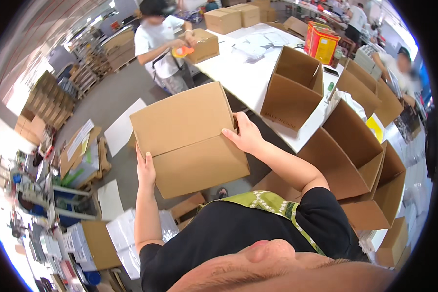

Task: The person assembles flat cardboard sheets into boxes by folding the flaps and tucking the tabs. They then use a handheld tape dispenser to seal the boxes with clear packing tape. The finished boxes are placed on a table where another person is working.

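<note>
Carton [182,124] midair, grip of left hand [146,170] and right hand [247,134] curled on opposite sides; either slipping could drop it.

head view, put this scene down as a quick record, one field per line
held item: cardboard box, seam across its visible face
left hand: at the box's left edge
right hand: at its right edge, thumb on the face
work surface: white table, beyond the box and to its right
on table: open carton, loose papers, red and yellow container
nearby: person in white shirt holding an orange object, kind unclear
</note>
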`<state>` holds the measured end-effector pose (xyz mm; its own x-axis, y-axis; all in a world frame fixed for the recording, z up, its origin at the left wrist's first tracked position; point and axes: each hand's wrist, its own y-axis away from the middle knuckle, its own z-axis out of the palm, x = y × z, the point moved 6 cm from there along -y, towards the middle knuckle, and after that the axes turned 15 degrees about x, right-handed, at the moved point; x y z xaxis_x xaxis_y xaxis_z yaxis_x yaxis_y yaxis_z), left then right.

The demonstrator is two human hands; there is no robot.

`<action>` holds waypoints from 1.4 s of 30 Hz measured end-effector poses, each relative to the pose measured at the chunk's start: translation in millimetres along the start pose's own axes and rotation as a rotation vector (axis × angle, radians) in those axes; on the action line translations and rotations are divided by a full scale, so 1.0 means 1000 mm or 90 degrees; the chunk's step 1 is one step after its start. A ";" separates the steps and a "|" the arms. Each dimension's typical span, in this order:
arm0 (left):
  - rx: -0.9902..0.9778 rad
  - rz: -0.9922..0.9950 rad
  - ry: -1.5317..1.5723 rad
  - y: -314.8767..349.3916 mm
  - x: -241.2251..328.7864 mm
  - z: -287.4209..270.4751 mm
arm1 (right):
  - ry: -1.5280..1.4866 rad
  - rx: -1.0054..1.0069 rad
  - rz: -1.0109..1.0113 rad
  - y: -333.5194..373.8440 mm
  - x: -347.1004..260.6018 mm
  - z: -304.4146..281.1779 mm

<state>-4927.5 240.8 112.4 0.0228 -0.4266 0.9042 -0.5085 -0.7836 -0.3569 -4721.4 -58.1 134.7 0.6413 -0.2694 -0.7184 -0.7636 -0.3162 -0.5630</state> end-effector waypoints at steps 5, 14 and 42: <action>-0.147 -0.002 -0.023 -0.145 0.018 0.122 | 0.136 0.012 0.164 -0.112 0.060 0.002; -0.374 0.044 0.133 -0.343 0.052 0.397 | 0.285 0.093 0.248 -0.334 0.200 -0.055; -0.726 -0.272 0.288 -0.436 0.001 0.693 | 0.065 0.117 0.581 -0.411 0.462 -0.105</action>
<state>-4108.7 269.0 106.6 0.1863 0.1247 0.9746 -0.9796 0.0997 0.1745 -4103.4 -148.2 76.6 -0.2158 -0.4245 -0.8793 -0.9691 0.2033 0.1397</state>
